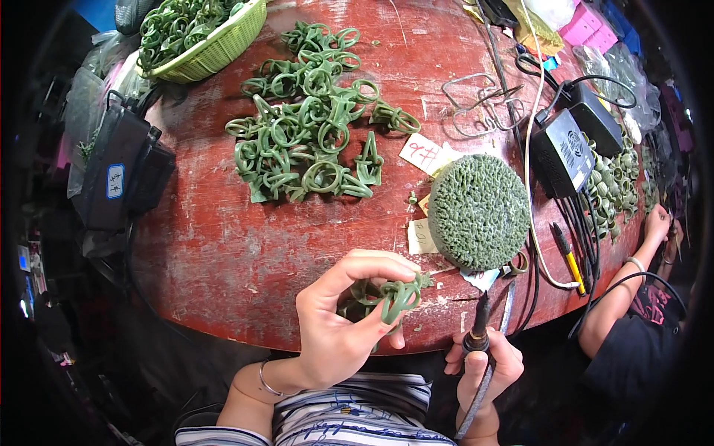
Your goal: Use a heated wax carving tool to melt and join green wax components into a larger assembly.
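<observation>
My left hand (331,316) is closed around a small cluster of green wax rings (400,299), pinched between thumb and fingers over the table's near edge. In my right hand (491,372) is a wax pen (477,336) with a dark pointed tip and a grey cord trailing down from it. Its tip points up and away, apart from the rings. Beyond the pen sits a round green block (480,212) with a rough, crumbly-looking top. A loose pile of similar green rings (312,141) lies farther back to the left.
A green basket (216,56) full of rings stands at the far left. Black boxes (115,163) flank the table, with a control unit (565,152) and cables at right. Bent wire (483,104), paper tags (428,154) and a yellow pen (570,260) lie about. Another person's arm (621,286) is at right.
</observation>
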`<action>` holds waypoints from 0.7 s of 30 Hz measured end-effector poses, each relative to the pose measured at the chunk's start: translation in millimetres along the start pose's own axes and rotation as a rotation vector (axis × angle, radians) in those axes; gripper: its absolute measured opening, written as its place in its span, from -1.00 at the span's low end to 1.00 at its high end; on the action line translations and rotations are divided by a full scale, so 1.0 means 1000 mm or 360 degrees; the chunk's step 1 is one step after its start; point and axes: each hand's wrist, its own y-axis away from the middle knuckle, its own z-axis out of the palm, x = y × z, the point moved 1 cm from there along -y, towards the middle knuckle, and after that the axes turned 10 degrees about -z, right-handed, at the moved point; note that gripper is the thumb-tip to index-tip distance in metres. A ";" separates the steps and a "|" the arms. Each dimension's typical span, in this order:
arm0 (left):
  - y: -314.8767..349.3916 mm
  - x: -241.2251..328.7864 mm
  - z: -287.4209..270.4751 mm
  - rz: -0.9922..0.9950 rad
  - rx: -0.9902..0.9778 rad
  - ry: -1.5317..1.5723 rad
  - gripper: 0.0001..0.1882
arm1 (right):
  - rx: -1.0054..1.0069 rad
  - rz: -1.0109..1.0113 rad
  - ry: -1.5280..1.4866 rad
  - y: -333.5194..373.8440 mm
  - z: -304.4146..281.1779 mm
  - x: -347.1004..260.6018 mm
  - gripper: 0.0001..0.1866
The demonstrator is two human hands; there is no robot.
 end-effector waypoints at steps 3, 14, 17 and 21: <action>0.000 0.002 -0.001 0.0041 -0.0008 -0.0005 -0.78 | 0.0047 0.0094 0.0002 -0.005 0.005 -0.009 -0.48; 0.007 0.015 -0.020 -0.0143 -0.0078 0.0481 -0.79 | -0.0377 0.0132 -0.0128 -0.082 0.020 -0.056 -0.78; 0.008 0.019 -0.027 -0.0085 0.0021 0.0388 -0.79 | -0.0371 -0.0282 0.0219 -0.068 0.022 -0.044 -0.70; 0.009 0.020 -0.028 -0.0040 0.0101 0.0212 -0.76 | -0.0106 -0.0547 0.0373 -0.028 0.019 -0.030 -0.63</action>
